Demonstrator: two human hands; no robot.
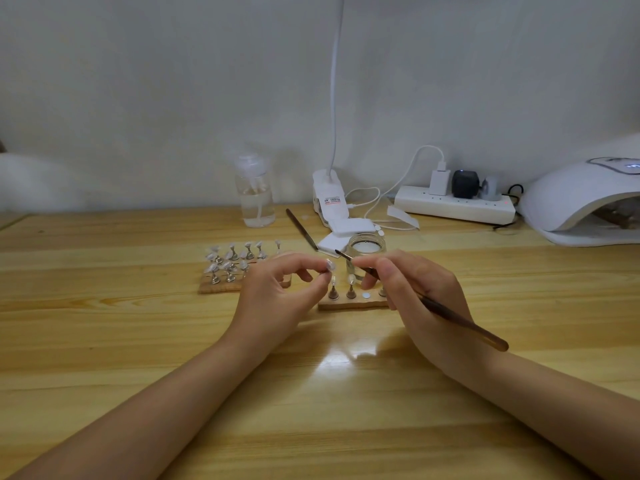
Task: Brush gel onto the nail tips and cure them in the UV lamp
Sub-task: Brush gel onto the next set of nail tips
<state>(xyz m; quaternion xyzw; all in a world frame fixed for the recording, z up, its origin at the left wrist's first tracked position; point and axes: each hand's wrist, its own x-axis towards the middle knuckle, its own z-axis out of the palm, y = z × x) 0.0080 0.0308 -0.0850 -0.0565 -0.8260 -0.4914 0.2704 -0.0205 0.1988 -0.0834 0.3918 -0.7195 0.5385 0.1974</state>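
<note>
Nail tip (329, 265) pinched by left hand (277, 292); right hand (415, 299) holds brush (433, 303).

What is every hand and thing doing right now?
Left hand: pinches a small clear nail tip, raised.
Right hand: grips a thin brown brush.
Small glass jar: lid off.
Near wooden stand: one round spot bare.
White domed UV lamp: its opening faces the table.

Home nail desk: wooden table (138, 341), UV lamp (581, 199), power strip (453, 206).
</note>
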